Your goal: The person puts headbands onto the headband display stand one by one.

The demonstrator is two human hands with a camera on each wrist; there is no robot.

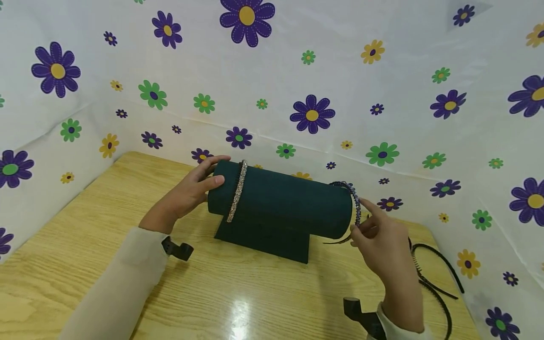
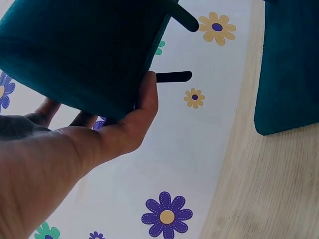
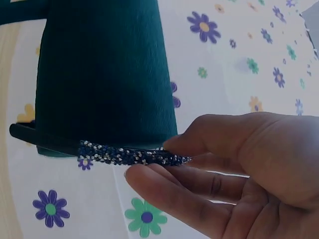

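A dark green, fabric-covered headband stand (image 1: 289, 200), a horizontal roll on a flat base, stands on the table. Round the roll's left part sits a silvery, glittering headband (image 1: 238, 191). My left hand (image 1: 187, 193) holds the roll's left end, thumb in front and fingers behind. At the opposite end, my right hand (image 1: 380, 238) pinches a dark blue, sparkling headband (image 1: 357, 210) between thumb and fingers. In the right wrist view this blue headband (image 3: 119, 154) crosses the end of the roll; its black tip sticks out past the edge.
Several black headbands (image 1: 439, 252) lie at the table's right side, partly behind my right forearm. The wood-grain table (image 1: 204, 293) meets a white, flower-printed sheet (image 1: 272, 75) at the back and sides. Each wrist wears a black camera strap.
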